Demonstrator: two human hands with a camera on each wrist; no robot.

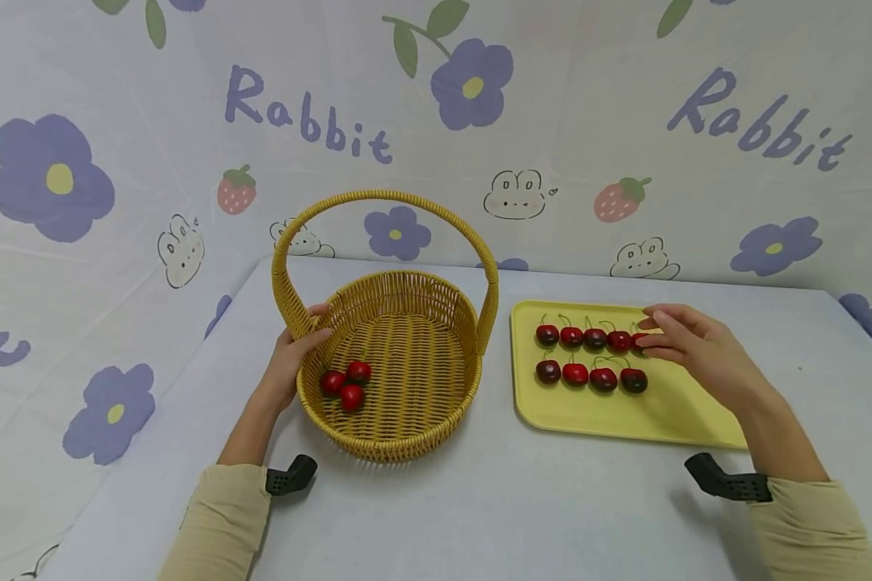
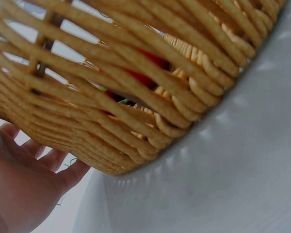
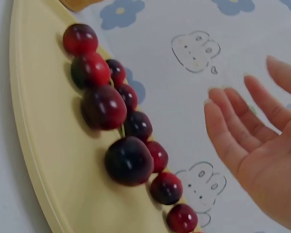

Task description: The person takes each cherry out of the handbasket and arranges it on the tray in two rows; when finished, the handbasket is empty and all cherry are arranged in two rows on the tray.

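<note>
Left hand (image 1: 291,359) is resting against the wicker basket (image 1: 407,436) at its rim by the handle base, fingers fairly straight, gripping nothing. Right hand (image 1: 686,343) is hovering w/ relaxed, open fingers over the yellow tray (image 1: 625,420), fingertips at the far-row cherries (image 1: 594,337) (whether touching, can't tell). Three cherries in the basket (image 1: 345,383) are lying near its left side.
</note>
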